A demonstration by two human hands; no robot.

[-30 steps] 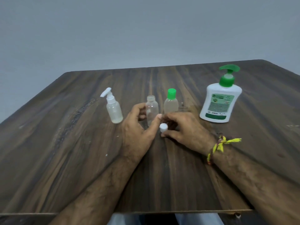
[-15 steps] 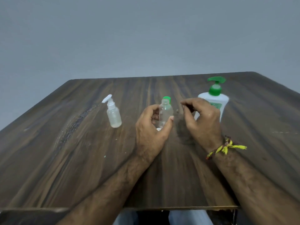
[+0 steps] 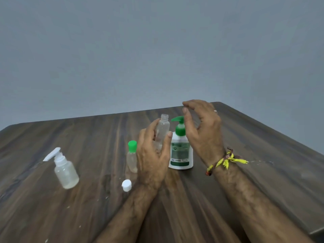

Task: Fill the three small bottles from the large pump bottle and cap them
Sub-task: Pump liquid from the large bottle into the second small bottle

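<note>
Fingers and thumb of the left hand (image 3: 152,158) wrap an uncapped clear bottle (image 3: 162,132), lifted upright off the table (image 3: 87,207). Just right of that grip stands the pump bottle (image 3: 181,153); the right hand (image 3: 201,130) hovers over its nozzle, fingers loosely apart, holding nothing. Left of the grip: a green-capped bottle (image 3: 131,156), a white cap (image 3: 127,185) nearer, a spray bottle (image 3: 64,170) farther left.

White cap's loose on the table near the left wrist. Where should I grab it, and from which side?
Probably pinch the white cap across its round side wall, coming straight down from above. It sits apart from the green-capped bottle behind it, so its sides look free. The left hand grips the open clear bottle; the empty right hand is better placed to take it.
</note>
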